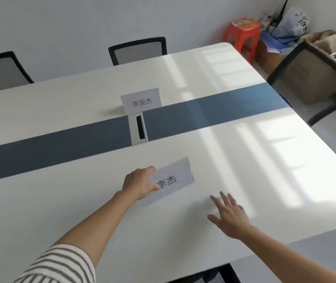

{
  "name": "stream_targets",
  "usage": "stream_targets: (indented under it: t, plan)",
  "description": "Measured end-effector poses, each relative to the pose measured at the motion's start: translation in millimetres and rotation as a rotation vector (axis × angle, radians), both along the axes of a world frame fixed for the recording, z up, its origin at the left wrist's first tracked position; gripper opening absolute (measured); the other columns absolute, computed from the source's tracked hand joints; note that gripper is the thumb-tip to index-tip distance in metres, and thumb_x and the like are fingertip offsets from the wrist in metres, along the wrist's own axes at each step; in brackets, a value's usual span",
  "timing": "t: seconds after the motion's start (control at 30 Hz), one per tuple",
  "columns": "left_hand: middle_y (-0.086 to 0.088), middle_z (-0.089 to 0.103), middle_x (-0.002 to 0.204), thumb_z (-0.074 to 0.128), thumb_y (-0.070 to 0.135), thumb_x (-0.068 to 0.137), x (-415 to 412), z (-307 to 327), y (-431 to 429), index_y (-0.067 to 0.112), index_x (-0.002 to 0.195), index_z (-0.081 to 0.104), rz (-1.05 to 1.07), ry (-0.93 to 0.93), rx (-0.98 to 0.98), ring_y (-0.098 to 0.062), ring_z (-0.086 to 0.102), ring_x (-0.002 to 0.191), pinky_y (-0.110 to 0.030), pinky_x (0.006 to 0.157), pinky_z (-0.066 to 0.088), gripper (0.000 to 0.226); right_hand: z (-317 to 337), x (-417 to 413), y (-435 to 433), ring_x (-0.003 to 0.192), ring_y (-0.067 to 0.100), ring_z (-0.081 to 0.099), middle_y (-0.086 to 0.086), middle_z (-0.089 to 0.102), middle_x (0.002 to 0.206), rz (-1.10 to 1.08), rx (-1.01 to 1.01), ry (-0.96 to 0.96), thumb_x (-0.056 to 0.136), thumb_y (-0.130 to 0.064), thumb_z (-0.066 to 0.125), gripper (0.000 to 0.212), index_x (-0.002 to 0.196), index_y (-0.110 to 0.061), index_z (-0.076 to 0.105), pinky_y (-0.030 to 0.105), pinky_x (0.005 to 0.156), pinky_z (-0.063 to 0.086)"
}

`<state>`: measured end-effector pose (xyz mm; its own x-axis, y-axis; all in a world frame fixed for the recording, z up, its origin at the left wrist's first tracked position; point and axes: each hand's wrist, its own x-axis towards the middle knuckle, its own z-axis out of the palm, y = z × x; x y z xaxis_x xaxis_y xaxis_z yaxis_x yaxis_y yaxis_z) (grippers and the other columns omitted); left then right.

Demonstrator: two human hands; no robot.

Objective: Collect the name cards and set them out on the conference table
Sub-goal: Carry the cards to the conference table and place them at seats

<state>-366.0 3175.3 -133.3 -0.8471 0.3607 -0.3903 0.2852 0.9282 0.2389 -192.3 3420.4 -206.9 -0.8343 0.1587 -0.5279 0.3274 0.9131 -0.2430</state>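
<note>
Gripping the name card by its left end, the left hand has its thumb on the printed face and its fingers curled underneath. The card sits just below the middle of the frame, lying nearly flat and slightly askew over the near white half of the conference table. Whether its underside touches the surface I cannot tell. The right hand holds nothing. It is spread with straight fingers low over the table, to the lower right of the card and apart from it.

The card looks like folded paper, so it will probably sag if held at one end only. To stand it well, the free right hand could take the right end, where a fold line shows. Both hands could then open the fold into a tent and set both bottom edges down together.

A second name card stands upright at centre frame, just beyond the dark blue strip and behind the cable port. It gives a fair guide: placing this card opposite it, squared to the strip, would keep the seats matched. Paper this light could slide on the glossy top, so release it gently.

A mesh chair stands at the far side.
</note>
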Motion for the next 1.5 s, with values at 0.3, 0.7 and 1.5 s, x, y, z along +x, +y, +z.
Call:
stream_targets:
  t: [0.3,0.7,1.5]
  plan:
    - [-0.004,0.069,0.112,0.068,0.038,0.081,-98.0,-60.0,17.6,0.02,0.116,0.054,-0.146,0.205,-0.021,-0.031,0.061,0.1,-0.038,0.083,0.04,0.042,-65.7,24.1,-9.0,0.145,0.033,0.015,0.012,0.032,0.156,0.056,0.207,0.045,0.086,-0.072,0.03,0.079,0.149,-0.024,0.03,0.051,0.111,0.01]
    - [-0.008,0.068,0.11,0.07,0.038,0.079,-171.5,-84.7,32.9,0.019,0.115,0.055,-0.137,0.237,0.017,-0.033,0.062,0.1,-0.041,0.085,0.041,0.042,-85.2,28.5,-6.2,0.149,0.032,0.012,0.007,0.021,0.16,0.038,0.214,0.122,0.084,-0.074,0.031,0.082,0.151,-0.026,0.029,0.057,0.114,0.015]
    - [-0.014,0.046,0.135,0.069,0.036,0.081,-161.0,-70.3,36.3,0.017,0.137,0.039,-0.179,0.321,-0.153,-0.034,0.042,0.124,-0.047,0.1,0.033,0.066,-88.3,30.9,-2.9,0.149,0.029,0.011,0.007,0.02,0.161,0.015,0.207,0.193,0.085,-0.075,0.029,0.081,0.151,-0.029,0.026,0.055,0.114,0.013]
